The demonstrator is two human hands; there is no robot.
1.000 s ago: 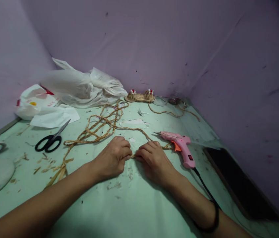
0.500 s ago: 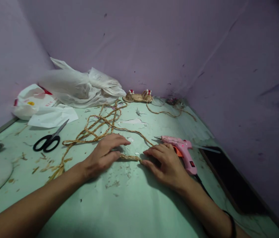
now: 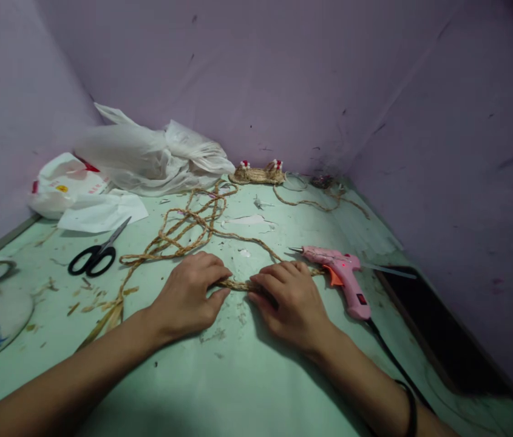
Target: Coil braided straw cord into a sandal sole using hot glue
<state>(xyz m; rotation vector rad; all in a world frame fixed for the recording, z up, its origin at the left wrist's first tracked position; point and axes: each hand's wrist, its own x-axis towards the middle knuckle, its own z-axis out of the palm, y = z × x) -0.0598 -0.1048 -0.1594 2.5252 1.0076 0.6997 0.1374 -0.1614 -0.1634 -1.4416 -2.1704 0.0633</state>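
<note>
Upper left, near the purple wall point(image 3: 251, 67), a knotted white plastic bag point(image 3: 147, 161). Just left of it, a white packet point(image 3: 53, 195) with red and yellow marks; in front, a sheet of white paper point(image 3: 100, 212). Below that, black-handled scissors point(image 3: 99, 250), blades pointing up and right. At the left edge, cut off by the frame, a rounded white object point(image 3: 1, 312) with blue strokes. Lower right, a flat dark slab point(image 3: 441, 331).

Rope point(image 3: 240, 286) partly out of sight (behind fingers point(image 3: 278, 274))
</note>
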